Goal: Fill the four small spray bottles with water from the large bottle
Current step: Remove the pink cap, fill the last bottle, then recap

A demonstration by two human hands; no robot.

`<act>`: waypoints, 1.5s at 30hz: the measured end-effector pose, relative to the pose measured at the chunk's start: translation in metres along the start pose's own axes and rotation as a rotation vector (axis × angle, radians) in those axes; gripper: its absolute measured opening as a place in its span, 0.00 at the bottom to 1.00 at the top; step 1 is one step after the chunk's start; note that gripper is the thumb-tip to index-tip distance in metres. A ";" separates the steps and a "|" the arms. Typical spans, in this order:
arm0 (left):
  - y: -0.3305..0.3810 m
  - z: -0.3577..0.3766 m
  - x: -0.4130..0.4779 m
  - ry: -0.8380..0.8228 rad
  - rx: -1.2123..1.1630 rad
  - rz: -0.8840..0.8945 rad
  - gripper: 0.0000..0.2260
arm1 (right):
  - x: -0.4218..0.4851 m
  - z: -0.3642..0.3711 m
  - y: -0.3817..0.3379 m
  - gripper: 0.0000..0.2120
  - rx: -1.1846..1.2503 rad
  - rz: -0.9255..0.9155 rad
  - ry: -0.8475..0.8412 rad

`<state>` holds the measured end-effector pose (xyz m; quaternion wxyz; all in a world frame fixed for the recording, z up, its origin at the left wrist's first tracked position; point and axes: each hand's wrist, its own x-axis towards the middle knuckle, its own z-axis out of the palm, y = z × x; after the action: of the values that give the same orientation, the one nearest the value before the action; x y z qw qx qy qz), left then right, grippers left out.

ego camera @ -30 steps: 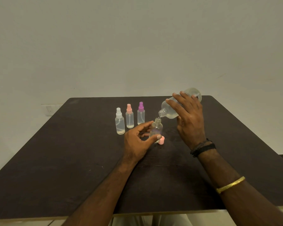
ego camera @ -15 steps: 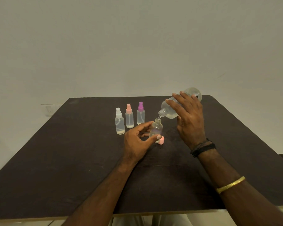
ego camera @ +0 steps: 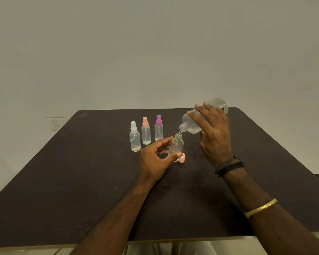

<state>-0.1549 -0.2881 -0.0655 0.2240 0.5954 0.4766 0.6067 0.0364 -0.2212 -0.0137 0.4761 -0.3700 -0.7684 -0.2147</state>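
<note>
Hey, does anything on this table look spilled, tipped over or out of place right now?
Nothing stands out. The pink cap lies loose beside the open small bottle, which fits filling; the three capped bottles stand upright.

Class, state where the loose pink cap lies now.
Head view: the pink cap lies on the dark table, at the right foot of the uncapped bottle held by the left hand.

black wristbands [ego camera: 228, 166], gold bangle [ego camera: 261, 207]
</note>
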 end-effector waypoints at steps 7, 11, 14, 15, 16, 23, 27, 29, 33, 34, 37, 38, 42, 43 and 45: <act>0.001 0.000 0.000 -0.006 0.008 -0.006 0.25 | 0.000 0.000 0.000 0.31 0.004 -0.001 -0.003; 0.001 0.000 -0.001 -0.002 0.007 -0.006 0.25 | 0.000 0.000 0.000 0.31 0.013 0.002 -0.003; 0.001 0.000 0.000 -0.002 0.014 -0.003 0.25 | -0.001 0.000 0.001 0.31 0.011 -0.004 -0.005; 0.001 0.000 0.000 -0.004 0.018 -0.001 0.25 | -0.001 0.000 0.001 0.30 0.011 -0.005 -0.006; 0.001 0.000 0.000 -0.006 0.020 -0.002 0.25 | -0.001 -0.001 0.000 0.29 0.012 -0.007 -0.005; 0.002 0.000 -0.001 -0.016 0.021 -0.006 0.25 | -0.001 -0.001 0.002 0.30 0.001 -0.016 -0.005; 0.001 -0.001 -0.001 -0.013 0.021 -0.010 0.25 | -0.003 0.000 0.002 0.31 0.000 -0.018 -0.005; 0.000 -0.001 -0.001 -0.006 0.021 -0.004 0.26 | -0.003 0.001 0.002 0.31 0.002 -0.018 -0.006; 0.000 0.000 0.000 -0.003 0.021 -0.010 0.26 | -0.001 0.000 0.001 0.30 0.002 -0.019 -0.006; 0.000 0.000 0.000 -0.004 0.022 -0.011 0.26 | -0.001 0.000 0.001 0.29 0.002 -0.020 -0.009; 0.000 0.000 0.000 -0.005 0.012 -0.012 0.26 | -0.001 -0.001 0.001 0.28 0.001 -0.020 -0.015; 0.000 0.000 0.000 -0.006 0.011 -0.013 0.26 | -0.001 -0.001 0.001 0.28 0.001 -0.019 -0.018; -0.001 0.000 0.000 -0.009 0.017 -0.013 0.26 | 0.000 -0.001 0.002 0.27 -0.004 -0.019 -0.015; -0.001 0.000 0.000 -0.009 0.018 -0.012 0.26 | 0.000 -0.001 0.002 0.27 -0.006 -0.020 -0.014; -0.001 0.000 0.000 -0.011 0.014 -0.011 0.26 | 0.000 -0.001 0.002 0.28 -0.004 -0.020 -0.012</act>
<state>-0.1555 -0.2879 -0.0660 0.2260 0.5977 0.4830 0.5987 0.0390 -0.2208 -0.0133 0.4685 -0.3647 -0.7744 -0.2186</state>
